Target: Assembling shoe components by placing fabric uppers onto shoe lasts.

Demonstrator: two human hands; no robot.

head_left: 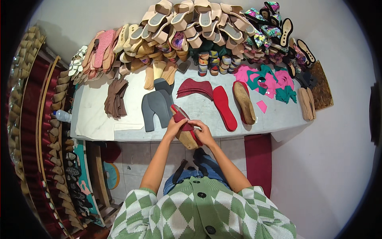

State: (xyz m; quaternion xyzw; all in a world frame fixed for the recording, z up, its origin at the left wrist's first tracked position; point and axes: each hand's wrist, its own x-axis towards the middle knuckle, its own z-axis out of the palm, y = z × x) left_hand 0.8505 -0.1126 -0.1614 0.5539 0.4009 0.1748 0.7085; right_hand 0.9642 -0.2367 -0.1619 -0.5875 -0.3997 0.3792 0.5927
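Observation:
My left hand (pixel 174 127) and my right hand (pixel 203 132) both grip a tan shoe sole (pixel 187 139) at the table's near edge. Dark red fabric (pixel 180 114) is wrapped over the sole's top, and my fingers press on it from both sides. Just beyond lie a red insole (pixel 225 107), a tan sole with red lining (pixel 244 102), a stack of dark red cut pieces (pixel 195 87) and grey insoles (pixel 156 107).
The white table (pixel 103 119) carries brown insole stacks (pixel 116 97), pink and teal scraps (pixel 270 79), tan soles (pixel 307 102) and heaps of beige sandals (pixel 191 20) along the wall. A rack of heels (pixel 59 119) stands left. A dark red cloth (pixel 258 159) hangs off the table.

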